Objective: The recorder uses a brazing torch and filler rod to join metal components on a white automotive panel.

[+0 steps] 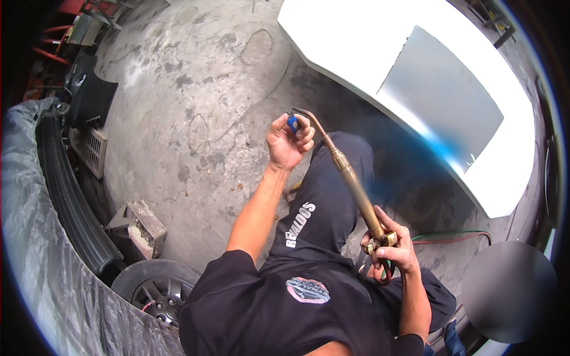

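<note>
My right hand (393, 248) grips the valve end of a long brass gas torch (351, 181), its fingers around the knobs. The torch rises up and to the left, and its bent tip (304, 113) ends just beside my left hand. My left hand (288, 142) is raised over the floor and closed on a small blue lighter (293, 123) held right at the torch tip. No flame shows. Red and green hoses (457, 237) trail from the torch to the right, over the floor.
A white car body panel (409, 83) with a bare grey patch lies ahead on the right. A black bumper (71, 196) and plastic-covered car curve along the left, with a wheel (157, 291), a metal block (145, 228) and a grille (92, 148). The stained concrete floor (196, 89) spreads between them.
</note>
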